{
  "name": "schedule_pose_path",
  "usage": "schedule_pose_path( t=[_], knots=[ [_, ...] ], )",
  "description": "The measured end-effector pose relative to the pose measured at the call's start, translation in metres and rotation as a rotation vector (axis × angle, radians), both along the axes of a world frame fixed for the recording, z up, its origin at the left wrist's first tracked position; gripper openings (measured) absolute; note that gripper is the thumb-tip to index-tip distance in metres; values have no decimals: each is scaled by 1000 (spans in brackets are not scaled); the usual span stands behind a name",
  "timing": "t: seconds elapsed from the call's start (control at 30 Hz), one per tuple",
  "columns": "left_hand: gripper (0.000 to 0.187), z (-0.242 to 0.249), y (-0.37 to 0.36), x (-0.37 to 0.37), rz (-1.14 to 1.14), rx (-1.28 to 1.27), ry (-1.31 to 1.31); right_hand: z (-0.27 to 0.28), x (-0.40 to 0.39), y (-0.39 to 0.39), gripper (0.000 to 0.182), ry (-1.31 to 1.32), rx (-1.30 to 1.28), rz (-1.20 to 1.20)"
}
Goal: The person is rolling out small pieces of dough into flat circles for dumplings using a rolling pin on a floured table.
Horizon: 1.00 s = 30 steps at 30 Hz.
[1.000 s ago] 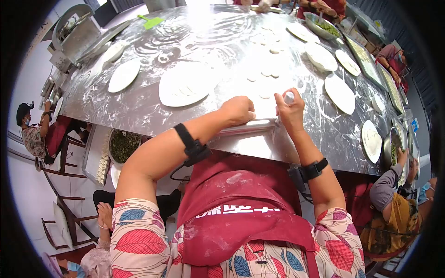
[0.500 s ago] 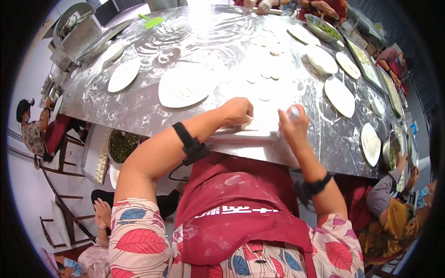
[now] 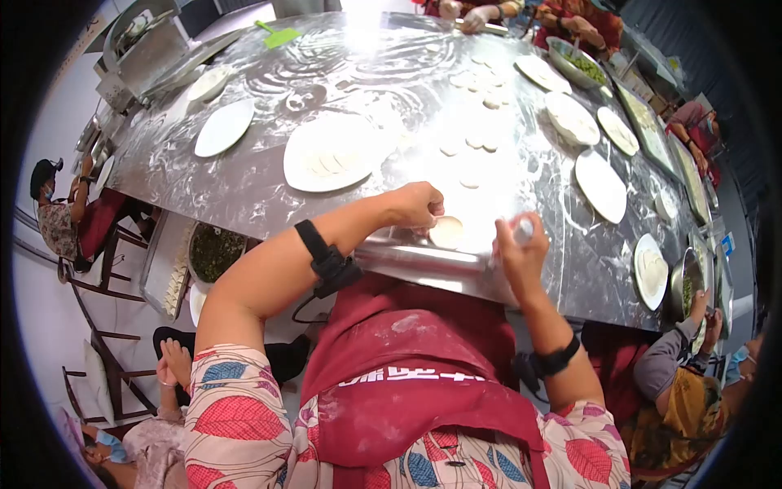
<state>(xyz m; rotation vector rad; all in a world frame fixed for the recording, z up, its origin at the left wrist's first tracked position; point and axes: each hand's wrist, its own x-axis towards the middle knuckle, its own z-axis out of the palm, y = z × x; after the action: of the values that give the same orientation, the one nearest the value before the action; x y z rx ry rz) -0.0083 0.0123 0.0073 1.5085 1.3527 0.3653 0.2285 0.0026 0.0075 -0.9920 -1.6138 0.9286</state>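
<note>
A round dough wrapper [image 3: 446, 232] lies on the floured metal table [image 3: 269, 183], near its front edge. My left hand [image 3: 419, 204] is closed, its fingers pinching the wrapper's left rim. To the right, my right hand [image 3: 521, 240] is closed around a pale cylindrical object [image 3: 524, 230], blurred; it looks like a rolling pin's end. Between my hands and my apron, a shiny metal edge or bar [image 3: 423, 259] runs along the table front. Several flat dough rounds [image 3: 470, 182] lie beyond my hands.
A white plate with dough pieces [image 3: 305, 167] stands left of my hands, an empty-looking white plate [image 3: 601, 186] to the right. Farther off are a green scraper [image 3: 281, 37] and a bowl of green filling [image 3: 580, 65]. Co-workers' hands [image 3: 476, 18] work at the far edge.
The dough wrapper, hidden by glare and my hand before, now shows clearly between my hands. The whole view has shifted slightly, and my hands sit a little lower in it.
</note>
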Motion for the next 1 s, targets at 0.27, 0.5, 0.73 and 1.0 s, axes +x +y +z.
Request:
schedule_pose_path(
  t=[0.27,0.5,0.73,1.0],
  knots=[
    [19,10,7,15,-146,298,315,6,-20,34,19,0,-17,2],
    [22,14,2,18,-128,307,335,2,-29,46,20,-18,56,-40],
    [21,16,0,17,-83,173,273,1,-2,4,18,21,-45,-3],
    [26,12,7,29,-71,286,329,-6,-33,62,19,-96,125,-91]
  ],
)
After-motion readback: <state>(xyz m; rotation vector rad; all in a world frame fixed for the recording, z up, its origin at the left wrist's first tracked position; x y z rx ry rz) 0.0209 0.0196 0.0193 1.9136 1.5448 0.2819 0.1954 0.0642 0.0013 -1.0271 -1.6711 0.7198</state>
